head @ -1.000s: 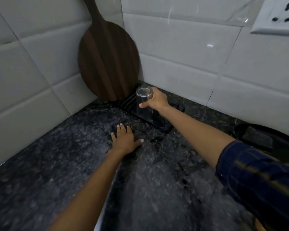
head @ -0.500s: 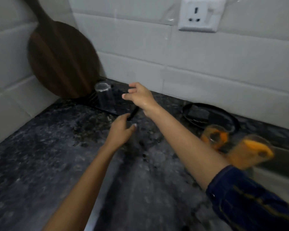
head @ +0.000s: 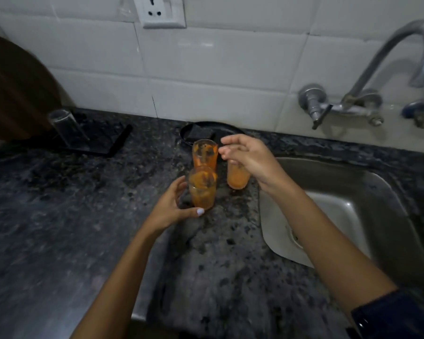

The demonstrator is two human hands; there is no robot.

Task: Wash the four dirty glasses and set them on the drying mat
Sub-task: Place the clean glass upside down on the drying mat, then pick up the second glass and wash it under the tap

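Three orange-stained dirty glasses stand together on the dark counter left of the sink. My left hand [head: 173,207] curls round the nearest glass [head: 202,188], thumb at its base. A second dirty glass [head: 205,152] stands behind it. My right hand [head: 247,159] hovers with loosely spread fingers over the third dirty glass [head: 238,178], hiding its rim; I cannot see a grip. A clean clear glass [head: 68,129] stands upside down on the black drying mat [head: 101,140] at the back left.
A steel sink [head: 352,211] lies to the right, under a wall tap [head: 367,94]. A black dish with a scrub sponge [head: 198,134] sits behind the glasses. A round wooden board [head: 15,94] leans on the left wall. A wall socket [head: 162,11] is above.
My right hand let go of the clean glass on the mat and swung right to the dirty glasses. My left hand left the counter and took the nearest dirty glass. The view turned right.
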